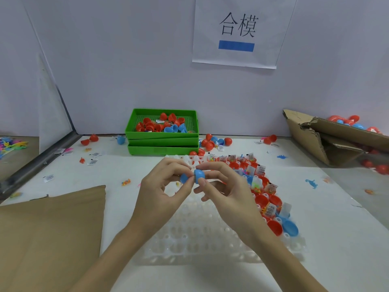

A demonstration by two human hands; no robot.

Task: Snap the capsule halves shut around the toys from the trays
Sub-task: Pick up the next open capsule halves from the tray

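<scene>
above the clear tray: both hands meet at mid-table, raised over the white moulded tray
left hand: fingers pinched on a blue capsule half, mostly covered by the fingertips
right hand: thumb and fingers closed on a second blue capsule half, its rim turned toward the left one
capsule halves: just beside each other, nearly touching; whether they are joined cannot be told; any toy inside is hidden
tray contents: right-hand rows hold red and blue halves with small toys and labelled packets; rows under the hands look bare
green trays: stacked against the back wall, top one holding loose red and blue halves
table: white, scattered with loose halves, packets and small toy figures
cardboard: flat sheet at the near left
cardboard box: torn, at the far right, capsules inside
wall sign: paper sheet with printed characters and a blue bar
</scene>
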